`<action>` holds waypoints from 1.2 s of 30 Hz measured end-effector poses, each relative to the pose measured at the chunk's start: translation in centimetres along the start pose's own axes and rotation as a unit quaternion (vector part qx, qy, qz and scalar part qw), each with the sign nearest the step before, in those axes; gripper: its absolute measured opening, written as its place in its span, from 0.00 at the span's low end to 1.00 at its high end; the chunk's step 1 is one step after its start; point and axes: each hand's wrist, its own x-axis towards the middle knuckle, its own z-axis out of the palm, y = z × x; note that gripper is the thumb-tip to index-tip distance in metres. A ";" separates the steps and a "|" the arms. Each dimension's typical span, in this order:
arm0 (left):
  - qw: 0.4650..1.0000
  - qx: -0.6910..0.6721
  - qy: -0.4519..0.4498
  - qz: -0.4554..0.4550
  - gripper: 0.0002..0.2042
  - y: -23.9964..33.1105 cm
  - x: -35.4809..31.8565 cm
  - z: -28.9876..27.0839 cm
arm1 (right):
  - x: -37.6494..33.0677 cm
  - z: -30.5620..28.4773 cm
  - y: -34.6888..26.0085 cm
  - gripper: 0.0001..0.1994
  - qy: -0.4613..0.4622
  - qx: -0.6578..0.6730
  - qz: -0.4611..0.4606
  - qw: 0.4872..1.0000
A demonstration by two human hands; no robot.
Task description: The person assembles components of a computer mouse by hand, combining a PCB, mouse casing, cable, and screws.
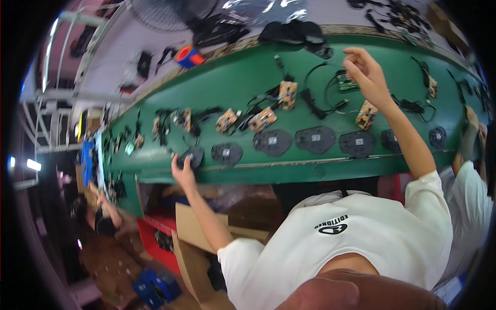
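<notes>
Fingers of the left hand (183, 168) curl over a dark housing (192, 156), half hiding it; right hand (364, 72) hangs open, empty.

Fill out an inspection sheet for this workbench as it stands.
Surface: long green bench, running left to right.
Job's things: row of dark oval plates along the near edge; circuit boards behind them.
Clutter: black parts piled at the far edge.
Hands: left hand rests on the leftmost dark plate; right hand is raised above the bench, fingers curled, hold unclear.
Cables: black leads looped among the boards.
Surroundings: fan beyond the bench; cardboard boxes below; another person's sleeve at right.
</notes>
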 end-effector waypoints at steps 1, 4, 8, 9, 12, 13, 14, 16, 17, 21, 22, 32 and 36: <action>0.995 0.078 -0.014 0.059 0.24 -1.2 0.9 -1.2 | 1.1 -0.1 0.3 0.15 0.003 -0.011 -0.005 1.000; 0.962 0.212 -0.123 0.122 0.29 -2.2 3.1 -2.6 | 5.9 -2.1 3.9 0.17 0.033 -0.115 -0.039 0.992; 0.932 0.277 -0.177 0.149 0.25 0.0 3.4 -1.5 | 13.6 -4.5 9.5 0.17 0.051 -0.312 -0.053 0.947; 0.929 0.275 -0.186 0.163 0.25 0.8 3.0 -1.5 | 15.8 -5.0 11.5 0.18 0.043 -0.350 -0.090 0.932; 0.959 0.217 -0.154 0.098 0.25 2.0 1.6 -1.3 | 21.8 -5.5 14.5 0.18 0.020 -0.469 -0.065 0.881; 0.963 0.227 -0.118 0.088 0.26 3.1 1.0 -0.8 | 23.3 -5.8 15.2 0.18 0.023 -0.470 -0.064 0.880; 0.965 0.221 -0.088 0.111 0.26 3.5 1.0 -0.7 | 24.7 -6.1 15.9 0.19 0.048 -0.493 -0.054 0.867; 0.968 0.207 -0.022 0.142 0.23 5.1 0.8 -0.5 | 27.6 -6.1 17.5 0.22 0.070 -0.527 -0.037 0.846; 0.975 0.174 0.016 0.140 0.20 6.4 0.9 0.6 | 28.6 -6.6 18.3 0.22 0.073 -0.526 -0.034 0.847; 0.974 0.052 -0.007 0.218 0.16 13.6 1.7 7.5 | 32.6 -7.2 20.2 0.15 0.002 -0.595 -0.115 0.795; 0.970 0.032 -0.064 0.231 0.15 16.2 1.7 10.8 | 32.6 -8.1 20.5 0.12 -0.046 -0.620 -0.087 0.778; 0.803 0.348 -0.289 0.387 0.39 29.1 1.1 44.2 | 25.9 -6.2 14.2 0.09 0.018 -0.523 -0.232 0.820; 0.791 0.367 -0.330 0.360 0.41 29.9 0.1 44.9 | 18.8 -6.8 8.5 0.09 -0.025 -0.379 -0.255 0.889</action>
